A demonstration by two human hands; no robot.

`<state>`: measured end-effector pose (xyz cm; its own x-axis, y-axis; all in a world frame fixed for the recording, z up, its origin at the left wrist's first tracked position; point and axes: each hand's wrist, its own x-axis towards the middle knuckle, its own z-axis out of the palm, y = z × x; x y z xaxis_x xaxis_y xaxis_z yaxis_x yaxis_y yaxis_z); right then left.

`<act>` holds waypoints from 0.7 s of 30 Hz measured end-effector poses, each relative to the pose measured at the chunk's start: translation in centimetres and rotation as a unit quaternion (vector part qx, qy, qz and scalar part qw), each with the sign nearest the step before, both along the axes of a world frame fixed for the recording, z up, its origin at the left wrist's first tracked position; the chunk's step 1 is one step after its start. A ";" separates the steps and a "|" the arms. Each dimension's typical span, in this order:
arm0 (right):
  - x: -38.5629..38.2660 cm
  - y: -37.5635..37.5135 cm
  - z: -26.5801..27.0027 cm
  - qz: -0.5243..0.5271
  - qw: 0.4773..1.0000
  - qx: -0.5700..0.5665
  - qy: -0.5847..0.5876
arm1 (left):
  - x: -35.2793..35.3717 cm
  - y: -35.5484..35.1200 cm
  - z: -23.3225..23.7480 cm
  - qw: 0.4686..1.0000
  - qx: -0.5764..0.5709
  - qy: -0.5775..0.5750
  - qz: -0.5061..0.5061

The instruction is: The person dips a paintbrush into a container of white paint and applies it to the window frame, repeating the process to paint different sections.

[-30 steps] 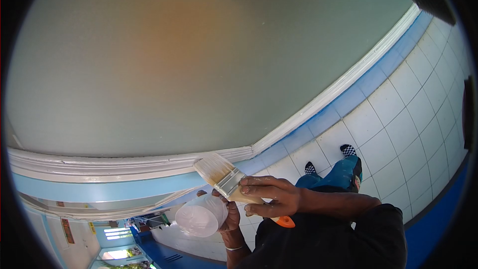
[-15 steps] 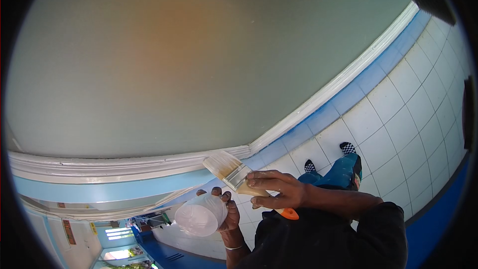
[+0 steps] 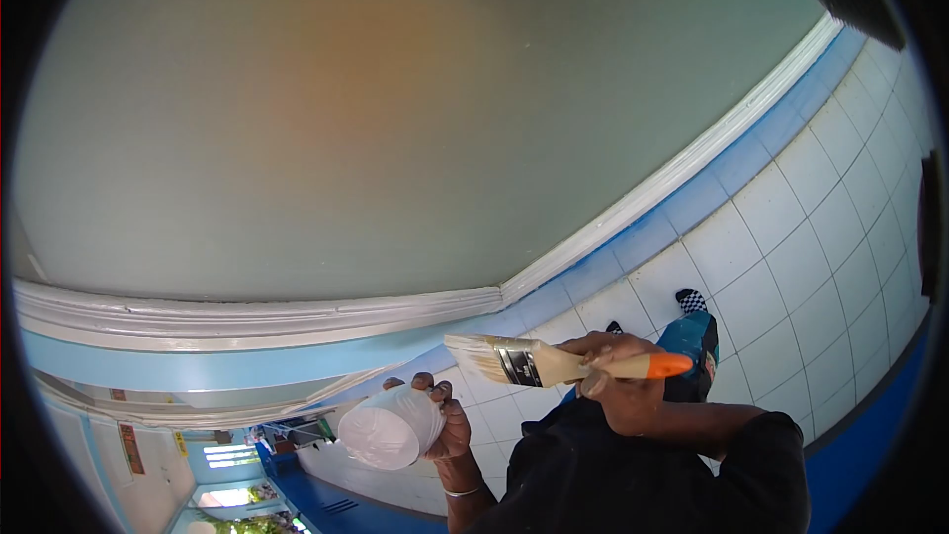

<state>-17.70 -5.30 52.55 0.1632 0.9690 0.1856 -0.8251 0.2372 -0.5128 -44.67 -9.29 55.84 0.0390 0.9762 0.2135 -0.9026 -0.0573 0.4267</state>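
Observation:
A paintbrush (image 3: 568,366) with pale bristles, a metal band and a wooden handle with an orange end is gripped by my right hand (image 3: 633,391). Its bristles point left, with some yellowish colour near the band. My left hand (image 3: 450,423) has its fingers wrapped around a translucent white plastic cup (image 3: 381,430), tilted so that its round face shows. I cannot make out any contents. The brush is above and to the right of the cup, apart from it. Beyond both hands runs a white moulded frame (image 3: 267,314) around a large grey-green panel (image 3: 297,178).
White floor tiles (image 3: 771,247) and a blue tile border (image 3: 643,222) run along the frame's base. My foot in a checkered sock (image 3: 692,301) stands on the tiles. A light-blue strip (image 3: 227,371) lies under the frame. Blue flooring (image 3: 880,410) shows at lower right.
My right hand has moved right and turned the brush from a slant to nearly level, showing its orange handle end. The cup has shifted slightly left in view, still in my left hand.

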 end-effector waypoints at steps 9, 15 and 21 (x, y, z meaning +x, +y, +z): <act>-4.6 -0.2 1.6 0.205 0.959 0.001 0.194 | -2.4 -2.0 0.1 0.997 -0.003 -0.001 0.071; -9.3 -1.4 1.3 0.192 0.969 0.052 0.146 | -5.4 -4.3 -0.7 0.991 -0.013 0.050 0.127; -11.7 -0.5 2.6 0.147 0.973 0.101 0.148 | -3.9 -4.0 0.2 0.996 0.001 0.012 0.091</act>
